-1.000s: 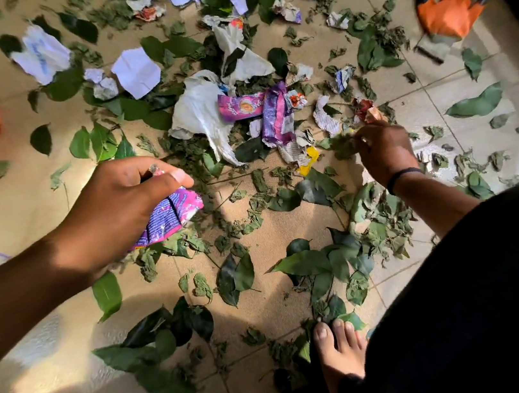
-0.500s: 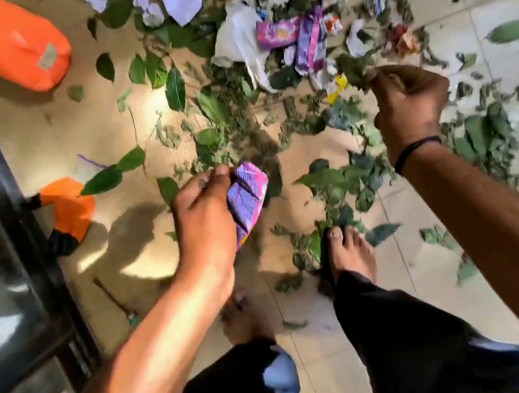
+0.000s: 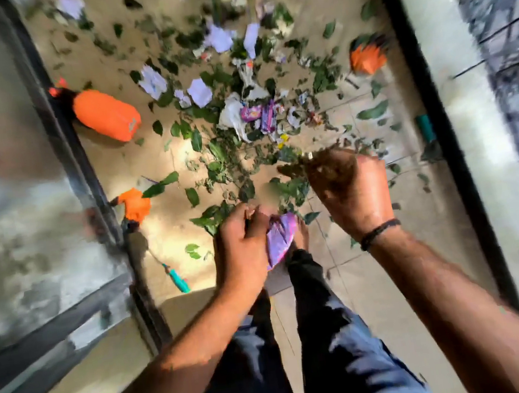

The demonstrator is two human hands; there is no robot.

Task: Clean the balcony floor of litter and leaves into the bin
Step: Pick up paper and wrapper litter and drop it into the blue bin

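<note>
My left hand point(image 3: 241, 242) grips a crumpled purple wrapper point(image 3: 279, 238) at waist height above my legs. My right hand point(image 3: 351, 189), with a black band at the wrist, is curled round a clump of dry leaves point(image 3: 314, 166). Far below on the beige tiled floor point(image 3: 152, 165) lies a spread of green leaves point(image 3: 213, 169), white paper scraps point(image 3: 200, 92), a white plastic bag point(image 3: 232, 116) and pink-purple wrappers point(image 3: 261, 115). No bin shows in this blurred frame.
An orange bag point(image 3: 106, 115) lies at the left by a dark door frame point(image 3: 77, 156). An orange glove point(image 3: 134, 204) lies below it, another orange glove point(image 3: 367, 57) at the right. A teal-handled tool point(image 3: 176, 277) rests near my feet. A dark railing point(image 3: 432, 103) bounds the right side.
I have risen from a crouch, so the floor now looks much farther away. Both hands lifted with me, the left keeping the purple wrapper, the right closed on gathered leaves.
</note>
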